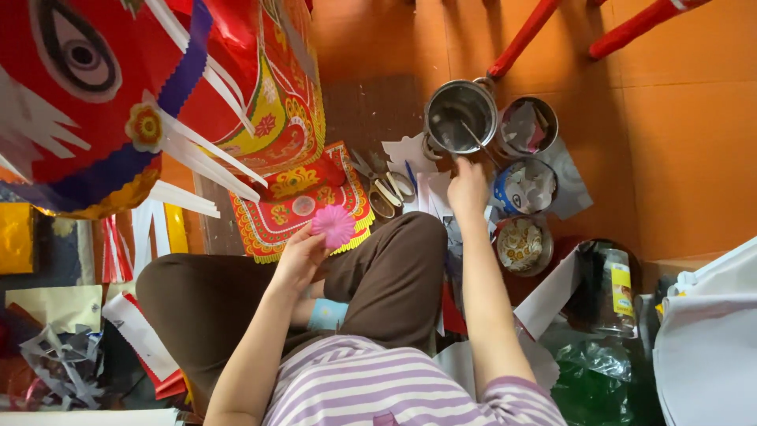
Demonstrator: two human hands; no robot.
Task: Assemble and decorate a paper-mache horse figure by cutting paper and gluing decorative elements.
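I sit cross-legged on an orange floor. My left hand (298, 256) holds a round pink paper flower (333, 225) above my knee. My right hand (467, 189) reaches forward to a thin stick (477, 140) that rests in a metal pot (460, 117); its fingers close around the stick's near end. Beside that pot stand other round tins (527, 188) with paper scraps in them. A pair of scissors (384, 188) lies on the floor between my two hands.
A big red paper figure with a painted eye and white fringes (95, 87) fills the upper left. A red and yellow patterned sheet (300, 201) lies before my knees. Paper scraps (63, 363) pile at left, bags and a bottle (619, 296) at right. Red stool legs (524, 35) stand beyond.
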